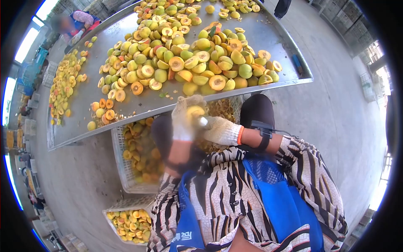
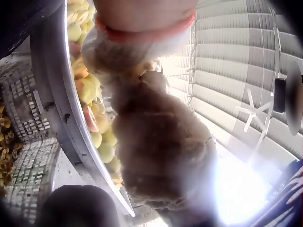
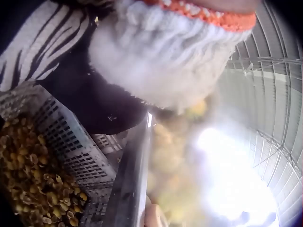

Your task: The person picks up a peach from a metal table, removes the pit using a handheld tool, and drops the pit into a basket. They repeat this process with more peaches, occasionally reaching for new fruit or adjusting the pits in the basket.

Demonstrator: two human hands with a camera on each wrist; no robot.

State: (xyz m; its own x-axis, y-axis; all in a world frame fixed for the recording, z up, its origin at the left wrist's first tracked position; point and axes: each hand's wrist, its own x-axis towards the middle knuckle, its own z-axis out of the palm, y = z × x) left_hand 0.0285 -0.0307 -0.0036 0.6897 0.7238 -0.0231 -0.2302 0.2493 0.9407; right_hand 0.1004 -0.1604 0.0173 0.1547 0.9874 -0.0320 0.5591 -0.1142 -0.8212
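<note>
Both hands wear whitish knit gloves and meet just in front of the metal table's near edge, above the lap. The left hand [image 1: 184,119] holds a yellow peach or apricot piece [image 1: 195,111], blurred, its fingers curled round it. Close against it, the right hand [image 1: 222,131] grips a small thing with a bright white end [image 1: 203,121]; I cannot tell its kind. In the left wrist view the gloved left hand [image 2: 161,142] hides the fruit almost wholly. The right wrist view shows mostly the cuff and back of the right hand [image 3: 161,56].
Heaps of whole and halved fruit [image 1: 176,63] cover much of the metal table [image 1: 121,103]. Below its edge stand a white crate of fruit halves [image 1: 119,157] and a crate of pits [image 3: 80,146]. Another fruit crate [image 1: 126,241] is on the floor. A person [image 1: 79,25] works across the table.
</note>
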